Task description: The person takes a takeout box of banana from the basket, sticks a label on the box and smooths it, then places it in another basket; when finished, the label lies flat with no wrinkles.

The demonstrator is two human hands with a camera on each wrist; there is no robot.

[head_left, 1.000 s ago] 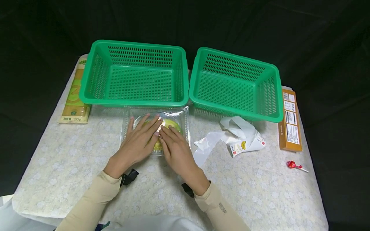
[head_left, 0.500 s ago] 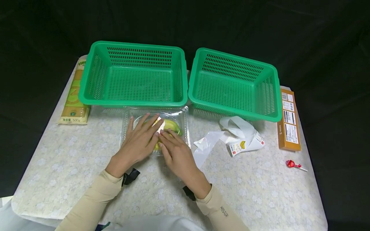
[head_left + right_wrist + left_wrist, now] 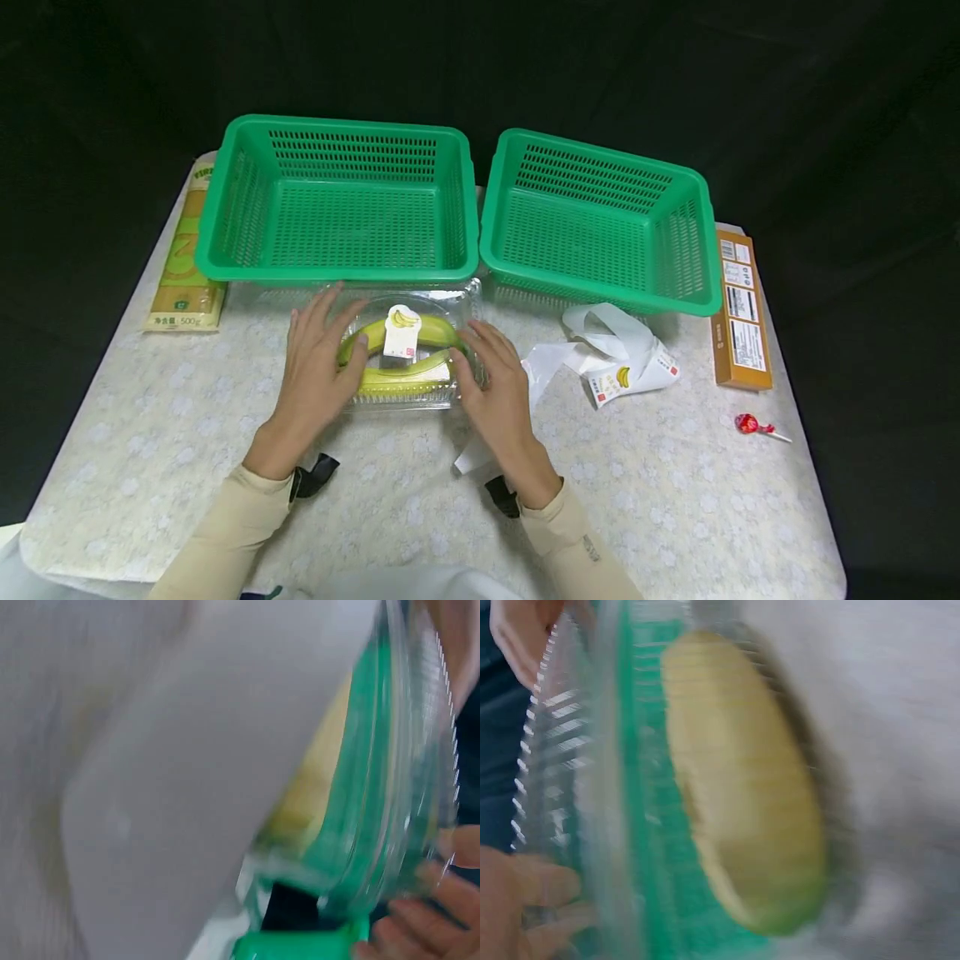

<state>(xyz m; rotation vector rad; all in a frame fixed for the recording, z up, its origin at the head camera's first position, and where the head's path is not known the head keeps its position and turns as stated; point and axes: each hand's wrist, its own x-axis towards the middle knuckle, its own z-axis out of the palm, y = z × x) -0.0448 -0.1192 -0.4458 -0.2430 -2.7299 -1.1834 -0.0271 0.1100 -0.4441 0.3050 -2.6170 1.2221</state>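
Observation:
A clear lidded plastic container [image 3: 420, 404] lies on the cloth, with two green-yellow bananas [image 3: 431, 332] inside. A white banana label [image 3: 401, 332] sits on it. My left hand [image 3: 311, 371] touches the container's left side, fingers spread, thumb over the lid. At the right side my right hand [image 3: 498, 392] rests with bent, relaxed fingers and its thumb near the corner. Both wrist views are blurred; fingers [image 3: 547, 900] lie by the ribbed edge in the left one, and fingers [image 3: 427, 922] in the right one.
Two green baskets [image 3: 337, 273] [image 3: 600, 293] stand behind the container. A yellow-green 500 g packet [image 3: 183, 271] lies at left. Right of my hands are a crumpled white banana-print wrapper [image 3: 637, 371], an orange-brown box [image 3: 738, 333] and a red lollipop [image 3: 747, 423].
My hands have moved apart from the middle of the lid to its left and right sides, uncovering the label and bananas. A pale strip now shows left of my right wrist.

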